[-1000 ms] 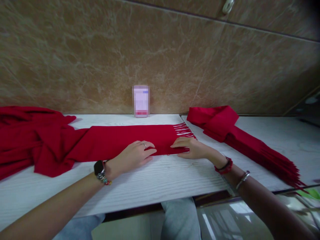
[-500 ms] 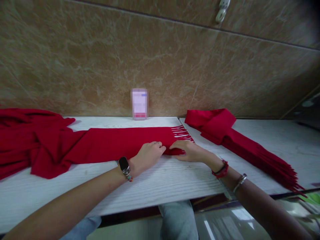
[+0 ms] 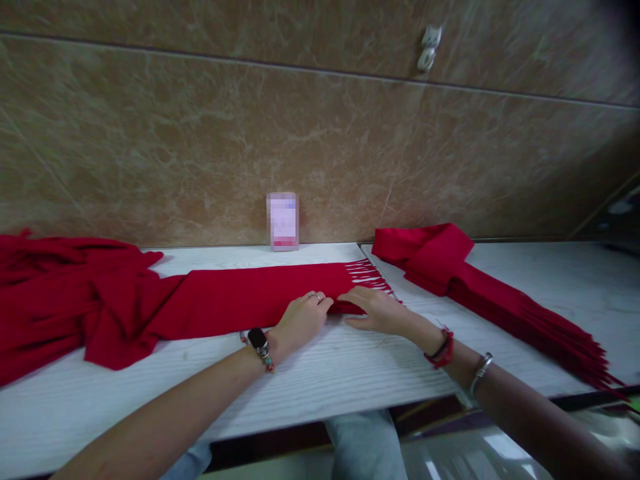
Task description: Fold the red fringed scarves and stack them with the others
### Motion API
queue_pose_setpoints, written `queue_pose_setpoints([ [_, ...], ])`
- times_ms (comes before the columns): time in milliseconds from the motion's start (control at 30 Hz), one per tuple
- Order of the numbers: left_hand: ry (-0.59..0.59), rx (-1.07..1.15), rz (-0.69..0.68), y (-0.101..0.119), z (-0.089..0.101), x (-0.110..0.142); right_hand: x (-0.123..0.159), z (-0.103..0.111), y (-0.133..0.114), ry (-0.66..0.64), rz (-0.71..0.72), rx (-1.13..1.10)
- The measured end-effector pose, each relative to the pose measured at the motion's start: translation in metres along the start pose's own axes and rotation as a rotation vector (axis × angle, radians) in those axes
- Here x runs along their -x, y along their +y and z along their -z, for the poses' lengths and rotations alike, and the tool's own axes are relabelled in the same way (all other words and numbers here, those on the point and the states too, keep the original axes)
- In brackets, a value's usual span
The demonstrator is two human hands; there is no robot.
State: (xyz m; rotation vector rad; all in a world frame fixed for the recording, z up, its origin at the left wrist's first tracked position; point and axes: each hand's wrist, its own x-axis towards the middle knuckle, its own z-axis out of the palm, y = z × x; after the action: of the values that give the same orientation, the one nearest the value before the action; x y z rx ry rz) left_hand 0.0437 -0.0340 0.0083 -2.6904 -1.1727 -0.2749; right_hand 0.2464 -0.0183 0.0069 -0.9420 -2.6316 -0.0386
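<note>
A long red scarf (image 3: 250,293) lies stretched along the white table, bunched up at the far left and with a white-gapped fringe at its right end. My left hand (image 3: 305,320) wears a ring; its fingers are curled closed on the scarf's near edge. Just right of it, my right hand (image 3: 375,312) rests by the fringed end, thumb and fingers apart, the fingertips touching the scarf. Part of the fringe is hidden behind this hand. Another red scarf (image 3: 435,267), folded narrow, lies to the right with its fringe pointing toward the near right edge.
A phone-like panel (image 3: 284,223), blurred out, leans against the brown marbled wall (image 3: 200,147) behind the table. A small white cat-shaped piece (image 3: 429,48) is fixed to the wall. A seam crosses the white table (image 3: 300,380) near the fringe; its front edge runs above my legs.
The view has tilted up slightly, so everything sits lower. Both hands stay at the scarf's near edge, with only a small shift of the fingers.
</note>
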Motion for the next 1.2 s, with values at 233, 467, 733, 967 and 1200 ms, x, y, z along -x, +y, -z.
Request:
queue_pose_setpoints([
  [233,0.005,0.098,0.027,0.0,0.002,0.0,-0.002,-0.008,0.007,0.055,0.007,0.031],
  [467,-0.002,-0.03,-0.048,0.0,0.005,0.001,-0.004,-0.006,0.015,0.125,0.022,-0.066],
  [733,0.034,-0.031,-0.051,0.0,0.005,-0.001,-0.003,-0.003,0.017,0.169,0.064,-0.044],
  [967,0.047,0.003,-0.054,0.001,0.006,-0.001,-0.001,-0.004,0.02,0.176,0.102,-0.039],
  [1200,-0.005,0.011,-0.164,0.001,0.008,0.0,0.006,0.013,0.02,0.097,0.114,-0.121],
])
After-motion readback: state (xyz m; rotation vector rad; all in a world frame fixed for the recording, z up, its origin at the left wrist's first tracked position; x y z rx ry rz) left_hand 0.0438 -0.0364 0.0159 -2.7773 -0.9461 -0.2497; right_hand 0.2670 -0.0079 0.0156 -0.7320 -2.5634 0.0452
